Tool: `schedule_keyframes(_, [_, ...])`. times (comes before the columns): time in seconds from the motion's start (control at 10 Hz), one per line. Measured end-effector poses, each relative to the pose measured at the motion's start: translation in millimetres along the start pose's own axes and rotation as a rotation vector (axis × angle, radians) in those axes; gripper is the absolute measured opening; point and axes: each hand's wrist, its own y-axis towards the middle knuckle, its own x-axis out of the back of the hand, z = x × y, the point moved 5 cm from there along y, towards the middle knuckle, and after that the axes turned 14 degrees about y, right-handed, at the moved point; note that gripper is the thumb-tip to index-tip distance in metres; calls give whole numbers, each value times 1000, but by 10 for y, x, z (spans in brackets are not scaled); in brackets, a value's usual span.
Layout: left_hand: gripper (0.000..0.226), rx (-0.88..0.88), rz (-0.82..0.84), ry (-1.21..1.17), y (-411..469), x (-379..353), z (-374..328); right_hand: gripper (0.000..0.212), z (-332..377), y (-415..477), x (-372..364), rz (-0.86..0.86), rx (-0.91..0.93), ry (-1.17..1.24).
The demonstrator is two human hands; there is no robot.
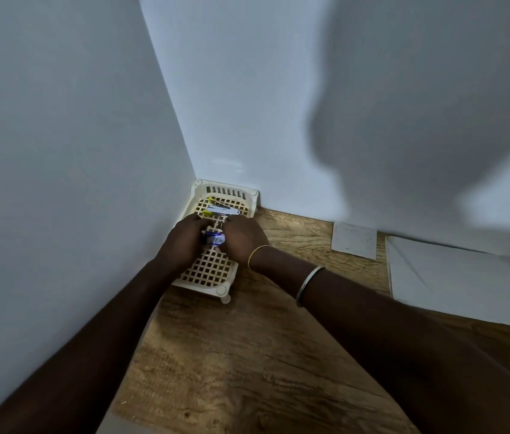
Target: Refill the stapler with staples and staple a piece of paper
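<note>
Refill stage, I reckon: my left hand (184, 236) and right hand (242, 236) both have fingers curled round a little blue-and-white box (214, 239), probably staples, over the middle of the tray (209, 270). The stapler (222, 210) lies at the tray's far end. Next move: fish a strip out without spilling. Walls (59, 151) hem the tray's left and far sides, so the only open room is to its right, toward the paper (451, 274).

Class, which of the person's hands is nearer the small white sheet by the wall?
Right. The right hand lies left of the sheet; the left hand is farther left, beyond it.
</note>
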Motion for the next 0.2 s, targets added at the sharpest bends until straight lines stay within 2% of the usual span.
schedule_keyframes(0.2, [42,29,-65,40,-246,14,15,36,-80,-396,134,-97,-8,137])
